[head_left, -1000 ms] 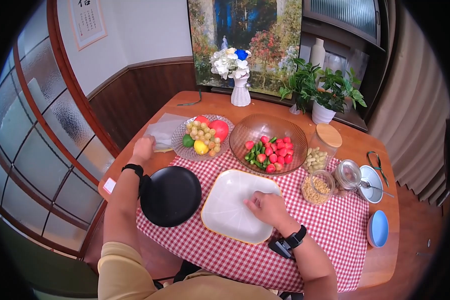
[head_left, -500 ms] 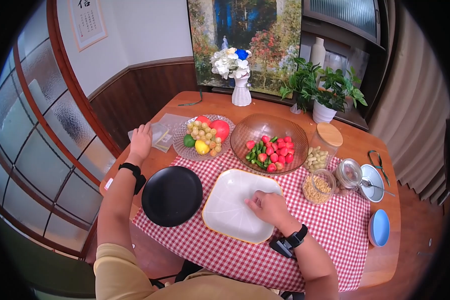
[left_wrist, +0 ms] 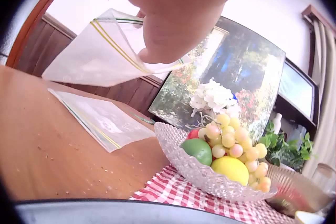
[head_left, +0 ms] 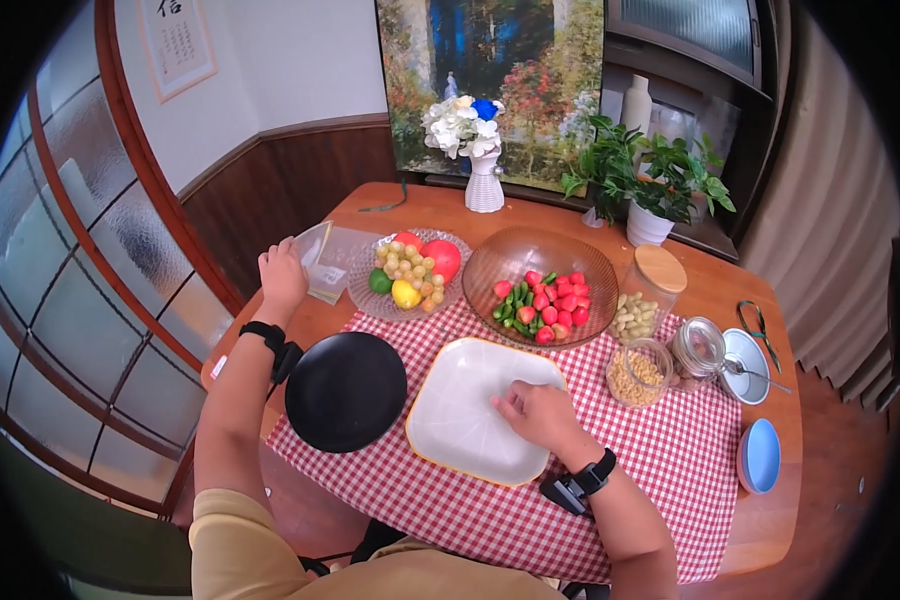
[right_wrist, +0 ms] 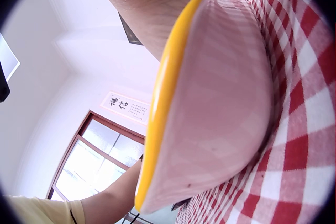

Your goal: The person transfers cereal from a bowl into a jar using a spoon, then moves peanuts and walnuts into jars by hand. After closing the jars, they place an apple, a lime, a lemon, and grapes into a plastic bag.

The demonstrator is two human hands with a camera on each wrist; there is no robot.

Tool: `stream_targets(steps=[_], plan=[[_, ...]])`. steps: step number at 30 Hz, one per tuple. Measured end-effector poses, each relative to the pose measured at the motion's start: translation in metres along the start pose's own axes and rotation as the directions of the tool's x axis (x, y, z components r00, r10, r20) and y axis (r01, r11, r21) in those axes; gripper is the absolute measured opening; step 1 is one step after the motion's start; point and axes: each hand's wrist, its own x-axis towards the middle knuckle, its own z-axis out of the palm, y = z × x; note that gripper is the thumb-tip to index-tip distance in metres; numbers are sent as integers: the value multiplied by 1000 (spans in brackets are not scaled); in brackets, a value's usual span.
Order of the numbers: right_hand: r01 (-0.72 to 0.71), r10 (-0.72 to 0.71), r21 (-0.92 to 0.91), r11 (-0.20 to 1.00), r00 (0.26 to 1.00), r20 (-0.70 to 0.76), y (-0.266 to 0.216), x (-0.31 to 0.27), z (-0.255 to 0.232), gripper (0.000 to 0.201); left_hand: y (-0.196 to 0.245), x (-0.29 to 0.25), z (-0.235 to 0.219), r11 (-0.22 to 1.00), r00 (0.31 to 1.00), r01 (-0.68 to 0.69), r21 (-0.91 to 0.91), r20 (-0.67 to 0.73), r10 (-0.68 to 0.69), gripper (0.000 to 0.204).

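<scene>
My left hand [head_left: 283, 272] is raised at the table's left edge, pinching the top of a clear zip bag [left_wrist: 100, 51] between thumb and fingers. The bag hangs flat over the tabletop, its yellow and green seal strip showing. Below it lies a second zip bag [left_wrist: 107, 123], close to the glass fruit bowl [left_wrist: 170, 148]. My right hand [head_left: 540, 418] is over the right side of a white yellow-rimmed dish [head_left: 450, 400], fingers loosely curled, nothing in them. In the right wrist view the dish's outer wall [right_wrist: 220, 87] covers most of my fingers.
A black plate [head_left: 345, 392] stands left of the dish on the checked cloth [head_left: 660, 480]. Behind is a brown bowl [head_left: 482, 262] of radishes and green peppers. To the right are a lidded peanut jar [head_left: 638, 315], a glass jar [head_left: 697, 350] and blue bowls [head_left: 760, 455].
My left hand has lifted the zip bag off the other one, first swinging it left, then holding it up higher. My right hand has stayed over the dish.
</scene>
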Motion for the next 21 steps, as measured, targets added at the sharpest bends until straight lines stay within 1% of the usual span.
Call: stream_targets(steps=[2, 4, 6, 7, 9, 10, 12, 13, 14, 15, 16, 18, 19, 21], plan=[[13, -13, -8, 1000, 1000, -5, 2, 0, 2, 35, -1, 2, 9, 1000, 1000, -30, 3, -7, 30, 45], [12, -12, -2, 1000, 1000, 0, 0, -1, 0, 35, 1, 0, 5, 999, 999, -47, 10, -13, 47, 48], [12, -12, 3, 1000, 1000, 4, -1, 0, 0, 35, 8, -1, -3, 997, 998, -57, 56, 12, 57, 57], [11, -11, 3, 1000, 1000, 1, 0, 0, 0, 35, 12, -2, -9, 997, 998, -56, 55, 12, 56, 57], [10, -10, -1, 1000, 1000, -3, 0, -1, 0, 35, 20, -7, -20, 999, 993, -54, 0, -109, 54, 63], [-1, 1, -7, 1000, 1000, 4, -1, -1, -1, 35, 21, -10, -22, 999, 993, -53, -1, -110, 53, 63], [-6, 6, -20, 1000, 1000, 11, -2, 0, -2, 35, 22, -17, -25, 994, 995, -101, 40, 25, 100, 63], [-3, 3, -18, 1000, 1000, 4, -2, 0, -2, 35, 24, -21, -28, 995, 995, -95, 39, 25, 94, 63], [-1, 0, -16, 1000, 1000, -2, -3, -1, -1, 35, 27, -26, -31, 998, 986, -54, -24, 156, 57, 62], [4, -4, -19, 1000, 1000, 3, -4, -1, -2, 35, 28, -32, -33, 997, 958, -3, -83, 286, 27, 60], [-1, 1, -16, 1000, 1000, 2, -6, -1, -3, 35, 26, -38, -33, 996, 958, 5, -84, 286, 20, 60], [-3, 3, -20, 1000, 1000, 2, -7, -1, -5, 34, 23, -48, -31, 965, 979, -73, -252, 168, 118, 54], [-7, 7, -20, 1000, 1000, 8, -7, -1, -5, 34, 21, -53, -31, 965, 980, -65, -256, 167, 111, 54], [-2, 2, -29, 1000, 1000, 17, -7, 0, -5, 34, 18, -61, -29, 912, 988, -58, -406, 106, 110, 44]])
